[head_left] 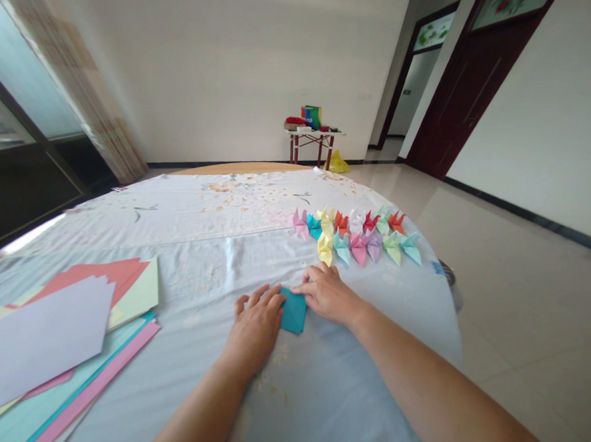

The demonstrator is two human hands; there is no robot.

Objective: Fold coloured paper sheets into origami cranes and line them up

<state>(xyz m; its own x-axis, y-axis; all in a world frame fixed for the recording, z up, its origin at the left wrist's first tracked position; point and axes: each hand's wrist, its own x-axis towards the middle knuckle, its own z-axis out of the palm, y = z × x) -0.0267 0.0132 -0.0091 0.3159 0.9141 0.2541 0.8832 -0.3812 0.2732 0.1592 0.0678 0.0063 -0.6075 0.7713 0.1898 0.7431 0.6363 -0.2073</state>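
Note:
A small folded piece of blue paper [294,313] lies flat on the tablecloth in front of me. My left hand [259,320] rests over its left side, fingers stretched out and pressing on the upper left edge. From the right, my right hand [328,292] touches the upper right edge with its index finger, the other fingers partly bent. Just beyond my right hand stand several folded paper cranes [358,247] in two rows, in pink, yellow, blue, red, green and purple.
A fanned stack of coloured paper sheets [47,336] lies at the left. The round table carries a pale flowered tablecloth [185,214]; its right edge runs just past the cranes. Against the far wall stands a small side table [315,133] with a colourful bag.

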